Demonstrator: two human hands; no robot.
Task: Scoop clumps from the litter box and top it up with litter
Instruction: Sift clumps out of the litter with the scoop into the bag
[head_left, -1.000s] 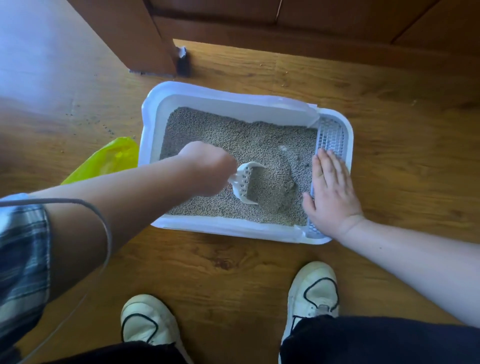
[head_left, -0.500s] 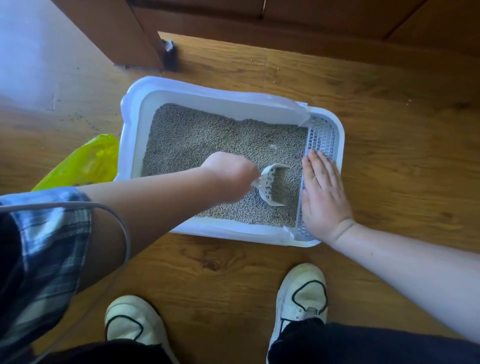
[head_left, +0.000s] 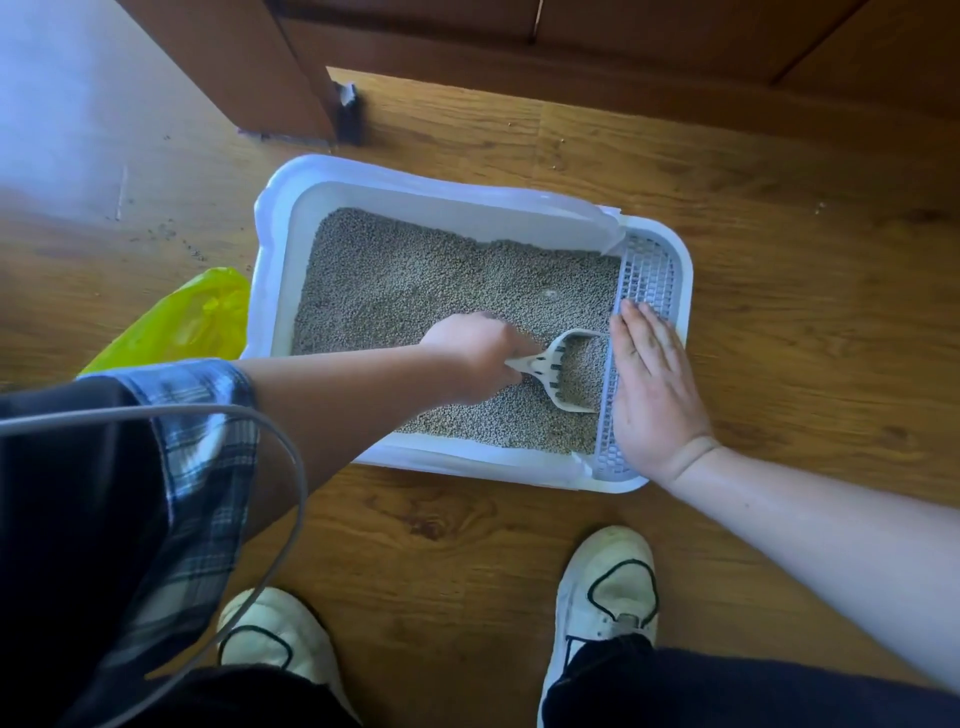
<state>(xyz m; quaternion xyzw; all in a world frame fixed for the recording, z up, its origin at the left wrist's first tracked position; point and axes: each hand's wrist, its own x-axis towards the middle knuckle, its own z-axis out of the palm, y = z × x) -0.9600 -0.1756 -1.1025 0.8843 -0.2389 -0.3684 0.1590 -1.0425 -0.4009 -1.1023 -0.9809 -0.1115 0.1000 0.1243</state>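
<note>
- We look down on a brown wooden floor (head_left: 779, 322), with dark wood panelling (head_left: 623, 47) across the top of the frame.
- The white litter box (head_left: 332, 174) sits at centre frame, filled with grey litter (head_left: 415, 280).
- Our left hand (head_left: 475, 356) is curled round the handle of the white scoop (head_left: 550, 366); its slotted bowl lies in the litter at the box's right end, loaded with granules.
- Our right hand (head_left: 652, 384) lies flat, fingers straight and together, on the grey perforated grille (head_left: 649, 270) just beside the scoop.
- A yellow plastic bag (head_left: 182, 322) lies left of the box.
- Two white shoes (head_left: 605, 587) show at the lower edge.
</note>
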